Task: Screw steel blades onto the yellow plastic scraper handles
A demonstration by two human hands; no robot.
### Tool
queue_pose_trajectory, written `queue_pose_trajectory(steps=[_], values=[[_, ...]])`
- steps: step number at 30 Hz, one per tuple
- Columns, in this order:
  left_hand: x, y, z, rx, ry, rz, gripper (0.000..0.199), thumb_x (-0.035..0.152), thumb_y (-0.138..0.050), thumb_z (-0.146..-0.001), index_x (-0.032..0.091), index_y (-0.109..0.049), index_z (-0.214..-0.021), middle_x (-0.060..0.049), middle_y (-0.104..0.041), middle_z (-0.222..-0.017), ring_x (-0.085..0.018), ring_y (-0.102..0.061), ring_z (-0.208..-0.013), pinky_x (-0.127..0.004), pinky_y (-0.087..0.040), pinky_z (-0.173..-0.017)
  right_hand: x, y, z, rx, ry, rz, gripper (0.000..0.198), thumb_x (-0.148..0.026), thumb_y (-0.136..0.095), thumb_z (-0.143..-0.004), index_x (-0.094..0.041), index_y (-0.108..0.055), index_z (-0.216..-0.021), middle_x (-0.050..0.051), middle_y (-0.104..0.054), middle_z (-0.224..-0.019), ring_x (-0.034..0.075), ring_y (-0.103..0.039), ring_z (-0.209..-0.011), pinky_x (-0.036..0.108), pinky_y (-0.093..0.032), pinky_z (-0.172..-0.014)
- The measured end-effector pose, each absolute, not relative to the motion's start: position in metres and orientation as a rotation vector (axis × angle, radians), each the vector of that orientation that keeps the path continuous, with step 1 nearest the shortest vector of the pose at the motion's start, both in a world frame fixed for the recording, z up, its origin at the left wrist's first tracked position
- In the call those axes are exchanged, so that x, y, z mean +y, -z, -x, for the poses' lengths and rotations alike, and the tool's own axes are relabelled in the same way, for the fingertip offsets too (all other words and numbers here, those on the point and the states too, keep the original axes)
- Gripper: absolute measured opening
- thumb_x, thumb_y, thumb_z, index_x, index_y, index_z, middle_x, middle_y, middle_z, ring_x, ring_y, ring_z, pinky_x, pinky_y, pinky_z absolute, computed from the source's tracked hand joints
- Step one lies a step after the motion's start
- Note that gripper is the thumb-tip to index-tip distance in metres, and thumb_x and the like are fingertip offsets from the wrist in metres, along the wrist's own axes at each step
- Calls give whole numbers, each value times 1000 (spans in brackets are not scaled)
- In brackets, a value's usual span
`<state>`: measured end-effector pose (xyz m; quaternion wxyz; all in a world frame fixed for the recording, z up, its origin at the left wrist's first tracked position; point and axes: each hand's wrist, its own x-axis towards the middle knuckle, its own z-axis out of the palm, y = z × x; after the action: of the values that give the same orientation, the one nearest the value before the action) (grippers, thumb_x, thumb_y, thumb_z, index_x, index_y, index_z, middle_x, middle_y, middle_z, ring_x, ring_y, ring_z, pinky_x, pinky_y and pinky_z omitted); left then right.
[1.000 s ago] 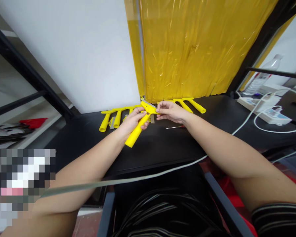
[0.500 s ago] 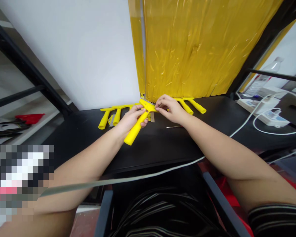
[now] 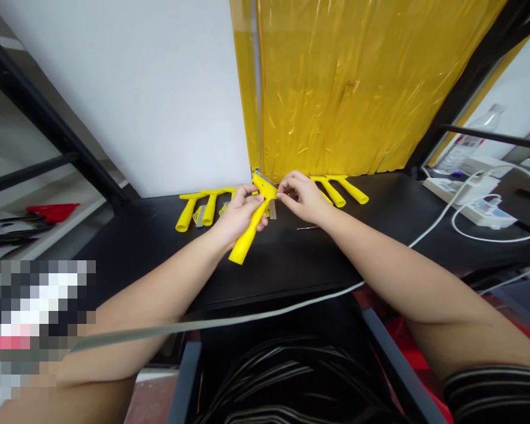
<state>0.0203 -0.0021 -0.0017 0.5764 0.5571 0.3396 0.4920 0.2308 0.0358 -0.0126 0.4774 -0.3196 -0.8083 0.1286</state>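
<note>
Gripping a yellow plastic T-shaped scraper [image 3: 252,222] around the upper part of its handle, the left hand [image 3: 237,217] holds the tool just above the black counter [image 3: 291,259], with the handle's free end slanting down toward the person and the wide head tilted up and away. The left fingers [image 3: 257,217] wrap the handle closed, the thumb lying along its top near the head. The right hand [image 3: 301,199] meets the tool from the other side: its fingers are pinched narrow on the right end of the scraper's head, where a thin strip of metal edge shows; whether they hold a separate small part there cannot be told. So the scraper lies between the two hands, the handle inside the left grip and the head at the right fingertips.

Behind the left hand, more yellow scrapers [image 3: 193,211] lie in a row on the counter against the white wall. Two further yellow handles [image 3: 341,189] lie behind the right hand, at the foot of a yellow plastic curtain [image 3: 357,88]. A thin rod-like tool [image 3: 308,227] rests on the counter just beside the right wrist. White cables [image 3: 446,221] run across the counter to the right.
</note>
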Motion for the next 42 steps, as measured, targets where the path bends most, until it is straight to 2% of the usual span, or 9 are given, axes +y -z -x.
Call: queue_pose_trajectory(steps=[7,13,18,20,22,25,30,36,42], values=[[-10,6,-26,776,-1243,-1455,37,26,-78,-89,25,-46,-107,1,-65,-96,-7,-59,-50,-18,-43,-42,41,18,-220,-1766,-401,936,11,-28,-67,-90,-21,-64,-82,8,-61,-97,24,-61,-98,41,-56,-87],[-11,12,-18,816,-1173,-1635,27,25,-75,-93,24,-56,-113,4,-60,-67,-9,-52,-45,-19,-40,-47,46,24,-209,-1574,-1034,1039,24,-40,-61,-97,-20,-64,-83,6,-67,-88,19,-64,-83,33,-56,-75],[-9,6,-19,829,-1189,-1545,31,20,-79,-88,23,-54,-107,1,-65,-80,-8,-55,-46,-18,-37,-43,42,5,-233,-1965,-565,1207,32,-38,-58,-99,-20,-70,-75,5,-68,-77,19,-61,-74,33,-48,-72],[-6,2,-19,827,-1178,-1525,33,21,-78,-87,23,-51,-105,0,-66,-88,-7,-57,-46,-17,-37,-40,40,-6,-256,-2126,-407,1288,23,-38,-70,-90,-20,-71,-75,4,-69,-76,18,-60,-71,33,-45,-70],[-1,0,-16,829,-1141,-1549,33,24,-76,-89,23,-47,-104,1,-65,-87,-8,-59,-45,-17,-38,-38,39,-14,-282,-2325,-575,1323,18,-39,-80,-81,-22,-74,-81,1,-70,-75,17,-60,-67,30,-43,-64],[6,0,-9,849,-1095,-1572,31,28,-71,-94,24,-44,-107,3,-63,-81,-11,-62,-44,-19,-43,-37,44,-16,-314,-2522,-752,1501,27,-37,-94,-63,-25,-79,-82,-3,-66,-64,13,-55,-54,29,-38,-55],[14,1,0,868,-1052,-1534,28,28,-67,-97,24,-42,-109,6,-62,-68,-13,-62,-43,-19,-45,-39,62,-1,-335,-2537,-602,1645,32,-31,-100,-46,-24,-73,-62,-4,-58,-50,14,-51,-43,30,-35,-48],[18,0,2,869,-1075,-1492,28,26,-68,-96,24,-43,-109,5,-63,-65,-14,-63,-42,-19,-44,-40,53,-3,-317,-2582,-798,1611,21,-22,-93,-58,-23,-72,-59,-2,-62,-51,16,-56,-44,32,-42,-50],[22,2,3,894,-1113,-1516,24,22,-62,-98,24,-41,-108,5,-62,-68,-14,-63,-42,-20,-45,-40,33,-12,-284,-2420,-841,1320,8,-22,-73,-85,-22,-65,-82,1,-70,-73,17,-66,-65,29,-49,-59]])
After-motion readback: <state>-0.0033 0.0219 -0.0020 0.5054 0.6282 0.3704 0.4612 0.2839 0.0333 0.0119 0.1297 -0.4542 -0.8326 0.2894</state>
